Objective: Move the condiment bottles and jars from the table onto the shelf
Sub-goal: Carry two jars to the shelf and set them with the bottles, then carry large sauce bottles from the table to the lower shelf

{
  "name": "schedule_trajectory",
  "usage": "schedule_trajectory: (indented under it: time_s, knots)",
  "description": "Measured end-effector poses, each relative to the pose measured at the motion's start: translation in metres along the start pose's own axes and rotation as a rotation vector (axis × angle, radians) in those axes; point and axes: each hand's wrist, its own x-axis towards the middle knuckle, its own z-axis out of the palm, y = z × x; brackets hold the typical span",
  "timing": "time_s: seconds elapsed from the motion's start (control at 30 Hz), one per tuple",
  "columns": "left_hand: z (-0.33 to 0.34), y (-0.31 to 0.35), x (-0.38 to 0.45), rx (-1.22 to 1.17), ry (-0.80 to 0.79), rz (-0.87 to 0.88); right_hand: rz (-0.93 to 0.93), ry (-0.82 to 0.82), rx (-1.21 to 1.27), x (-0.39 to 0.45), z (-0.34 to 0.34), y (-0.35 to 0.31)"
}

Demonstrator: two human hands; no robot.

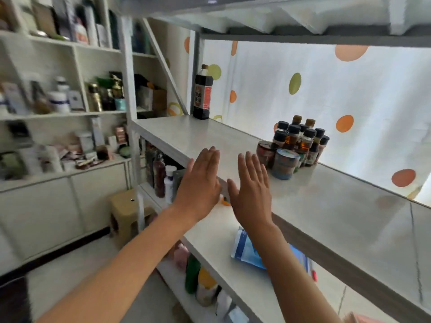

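Both hands are raised in front of the shelf (326, 206), with straight fingers, and they hold nothing. Left hand (198, 183) is flat with the fingers close together, its fingertips over the front edge of the shelf board. Right hand (251, 190) is beside it, also flat and wide, with the fingers a little spread; between the two hands is a narrow gap. I cannot tell if the palms touch the board or only hang above it.

On this shelf, to the right of the right hand and near the back, a group of small bottles (300, 138) with dark caps stands close together, all upright. In front of the group stand two short jars: a dark red jar (264, 152) and a blue jar (285, 166), just beside each other. One tall dark bottle (202, 94) with a red label stands alone at the far left corner of the same shelf, well apart from the group.

Behind the shelf hangs a white curtain (326, 94) with orange and green dots. On the lower shelf, under the right forearm, lies a blue and white packet (247, 250). More bottles stand on the lower levels, blurred. At the left is a white cupboard (58, 113) full of small things, and a beige stool (126, 213) stands on the floor.
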Motion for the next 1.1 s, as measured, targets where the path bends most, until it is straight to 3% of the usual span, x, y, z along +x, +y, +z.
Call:
schedule_trajectory:
  time_s: [0.2, 0.63, 1.1]
  knots:
    - [-0.044, -0.024, -0.12, 0.103, -0.029, -0.277, -0.223, -0.229, 0.104, -0.067, 0.027, -0.082]
    - [-0.166, -0.101, -0.384, 0.382, 0.094, -0.799, -0.692, -0.411, 0.417, -0.219, 0.05, -0.314]
    - [-0.344, -0.128, -0.718, 0.561, 0.271, -1.342, -1.185, -0.652, 0.685, -0.48, -0.009, -0.619]
